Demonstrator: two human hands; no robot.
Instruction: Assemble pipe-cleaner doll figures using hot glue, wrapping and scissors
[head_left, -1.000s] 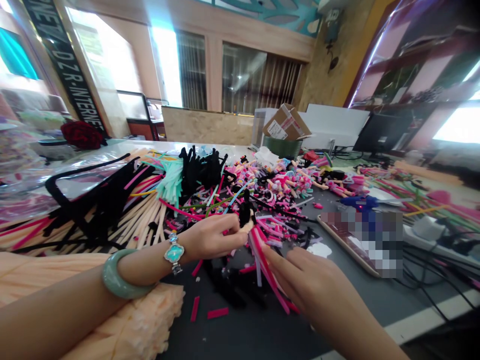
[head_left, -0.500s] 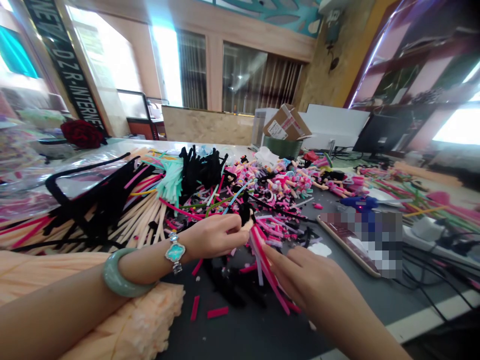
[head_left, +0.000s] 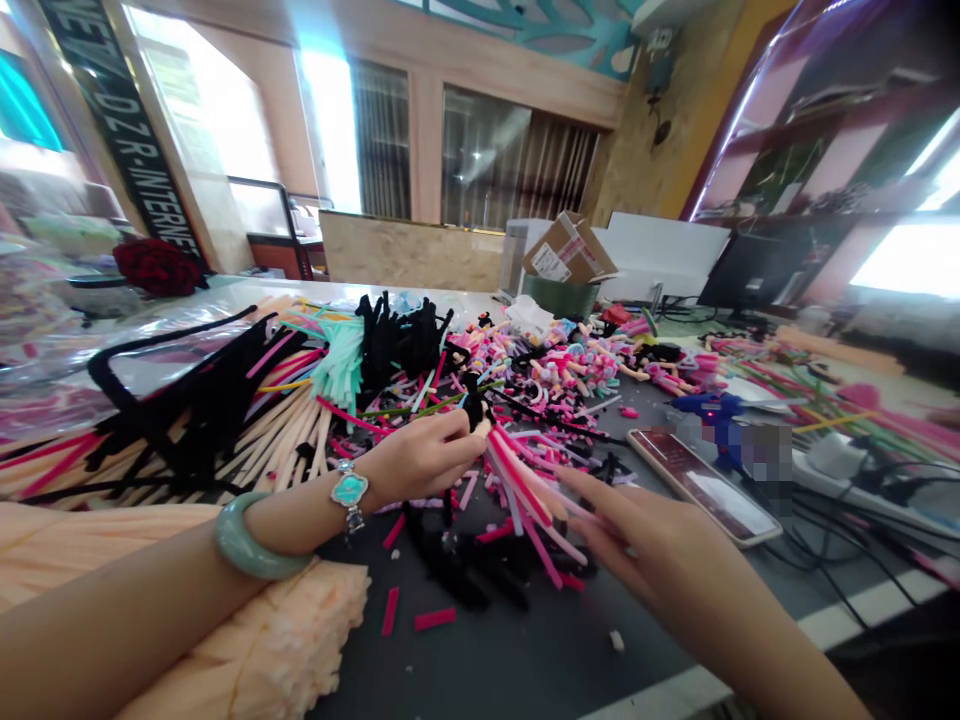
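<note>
My left hand (head_left: pixel 429 452) is closed, pinching a small pipe-cleaner doll (head_left: pixel 475 408) near its black top. From that grip a bundle of pink, white and lilac pipe cleaners (head_left: pixel 517 480) fans down to the right. The fingers of my right hand (head_left: pixel 637 525) close around the pale pink strands near the bundle's lower end; their exact hold is partly hidden. Beneath the bundle lie black pipe cleaners (head_left: pixel 442 570) and short pink offcuts (head_left: pixel 435 619) on the dark table.
Cut pieces and finished-looking small dolls (head_left: pixel 574 360) cover the table's middle. Peach, black and mint pipe-cleaner bundles (head_left: pixel 341 365) lie left. A phone (head_left: pixel 705 490), blue glue gun (head_left: pixel 709 408) and cables (head_left: pixel 847 560) are at the right. Peach material (head_left: pixel 300 640) lies under my left forearm.
My left hand and the doll have shifted slightly up and left. My right hand has moved right along the strands, which now spread wider. The view has turned slightly.
</note>
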